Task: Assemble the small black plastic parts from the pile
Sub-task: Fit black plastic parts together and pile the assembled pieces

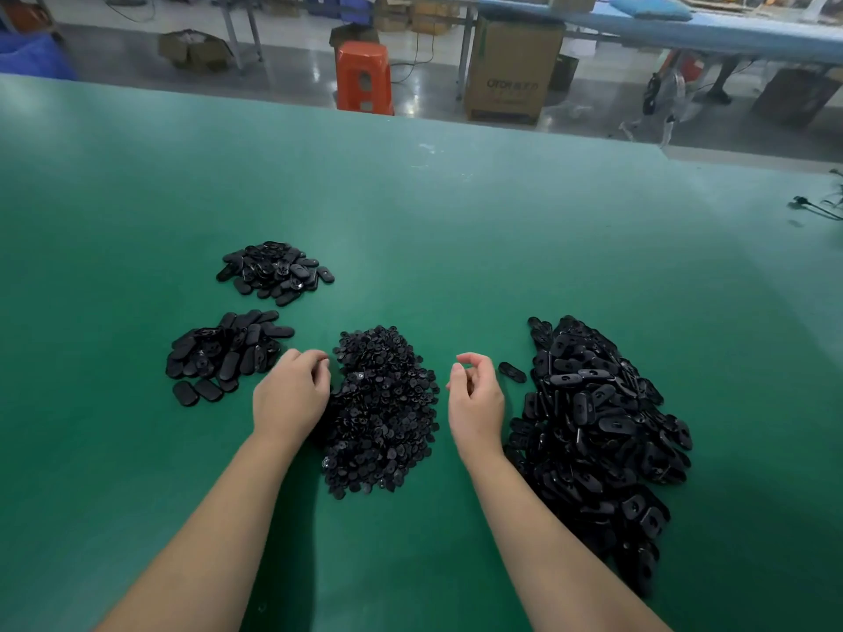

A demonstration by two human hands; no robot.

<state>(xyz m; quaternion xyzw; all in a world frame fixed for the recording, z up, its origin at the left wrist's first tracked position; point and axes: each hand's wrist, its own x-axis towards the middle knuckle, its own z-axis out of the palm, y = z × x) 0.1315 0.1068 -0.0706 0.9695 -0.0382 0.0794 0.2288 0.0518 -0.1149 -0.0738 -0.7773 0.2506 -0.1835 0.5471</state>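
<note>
Green surface (410, 221), matte, carrying four black heaps. Nearest: left hand (292, 394), fingers curled down at the left edge of the middle pile (383, 412) of small round parts, whether it holds one cannot be told; right hand (474, 394), grip loosely curled, holding nothing, between that pile and the large right pile (597, 431) of slotted ovals. Beyond, left: two smaller oval heaps (228, 353), (276, 271). Far: orange stool (364, 77), cardboard box (511, 70).

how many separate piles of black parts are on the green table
4: far-left pile, near-left pile, middle pile of small pieces, big right pile. One stray part lies apart.
</note>
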